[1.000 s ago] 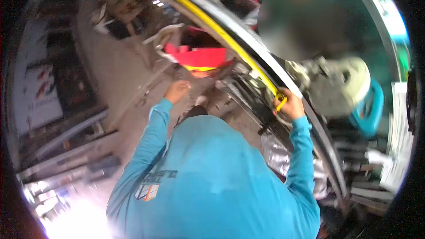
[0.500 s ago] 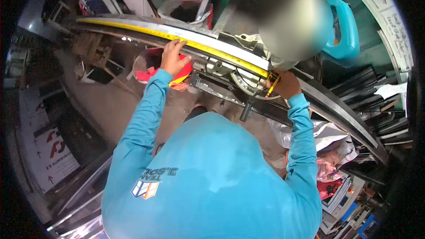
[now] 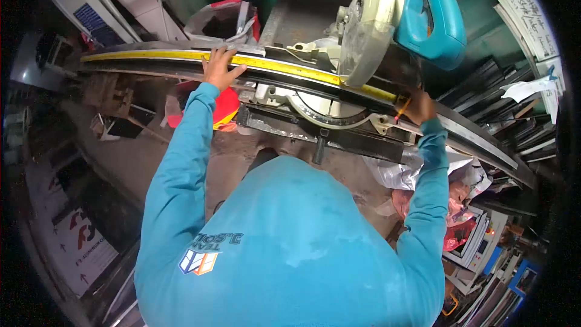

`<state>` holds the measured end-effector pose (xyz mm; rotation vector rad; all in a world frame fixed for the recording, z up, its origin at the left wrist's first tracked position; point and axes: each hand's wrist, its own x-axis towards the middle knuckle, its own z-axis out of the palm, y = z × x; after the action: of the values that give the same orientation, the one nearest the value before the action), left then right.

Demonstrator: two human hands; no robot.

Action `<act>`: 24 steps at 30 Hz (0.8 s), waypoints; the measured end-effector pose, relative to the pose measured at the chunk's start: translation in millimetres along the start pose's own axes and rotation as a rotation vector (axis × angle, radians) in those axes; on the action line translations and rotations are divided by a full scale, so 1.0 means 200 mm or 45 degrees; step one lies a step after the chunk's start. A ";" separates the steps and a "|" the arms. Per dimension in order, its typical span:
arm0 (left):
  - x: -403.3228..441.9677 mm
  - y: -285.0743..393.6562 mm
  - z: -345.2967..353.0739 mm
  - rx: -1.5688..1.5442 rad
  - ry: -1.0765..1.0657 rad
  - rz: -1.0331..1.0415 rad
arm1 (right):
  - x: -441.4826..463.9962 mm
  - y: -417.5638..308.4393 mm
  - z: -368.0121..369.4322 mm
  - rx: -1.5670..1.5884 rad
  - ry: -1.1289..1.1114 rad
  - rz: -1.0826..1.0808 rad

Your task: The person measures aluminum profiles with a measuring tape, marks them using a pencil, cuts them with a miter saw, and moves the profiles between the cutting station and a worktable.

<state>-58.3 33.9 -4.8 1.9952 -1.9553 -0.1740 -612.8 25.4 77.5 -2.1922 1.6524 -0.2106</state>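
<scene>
A yellow tape measure [image 3: 290,71] lies stretched along a long dark profile [image 3: 478,139] that crosses the view. My left hand [image 3: 221,69] rests on the tape and profile with its fingers spread. Farther right, my right hand [image 3: 419,108] is closed at the tape's right part, with a thin yellow and orange pencil [image 3: 402,111] in its fingers; the hand is slightly blurred. Between the hands stands a miter saw with a pale blade guard [image 3: 368,24] and a teal handle [image 3: 433,18], its round base [image 3: 330,108] below the profile.
Behind the profile is a red and white bag [image 3: 224,21]. A red and yellow bag [image 3: 225,108] sits below my left hand. Dark profiles [image 3: 502,103] are stacked at the right, near crumpled plastic [image 3: 393,172]. A printed board [image 3: 82,248] lies at the lower left.
My left hand has moved from beside the red bag onto the tape. My right hand has shifted right along the profile, still with the pencil. The view has turned, showing more of the saw.
</scene>
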 end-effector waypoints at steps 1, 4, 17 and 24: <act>0.02 0.01 0.01 0.027 -0.009 -0.013 | 0.00 0.10 -0.01 -0.129 -0.003 0.041; 0.07 0.02 0.08 0.077 -0.034 -0.081 | -0.02 0.45 -0.09 -0.181 -0.127 0.156; 0.05 0.05 0.15 0.187 0.150 -0.072 | 0.00 0.76 -0.23 0.031 -0.318 0.598; 0.04 0.05 0.16 0.165 0.196 -0.072 | 0.01 0.38 -0.38 -0.068 -0.530 0.615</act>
<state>-77.3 22.0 -30.5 2.0788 -1.8569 0.0929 -706.2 -10.6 116.5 -1.6504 1.8760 0.3972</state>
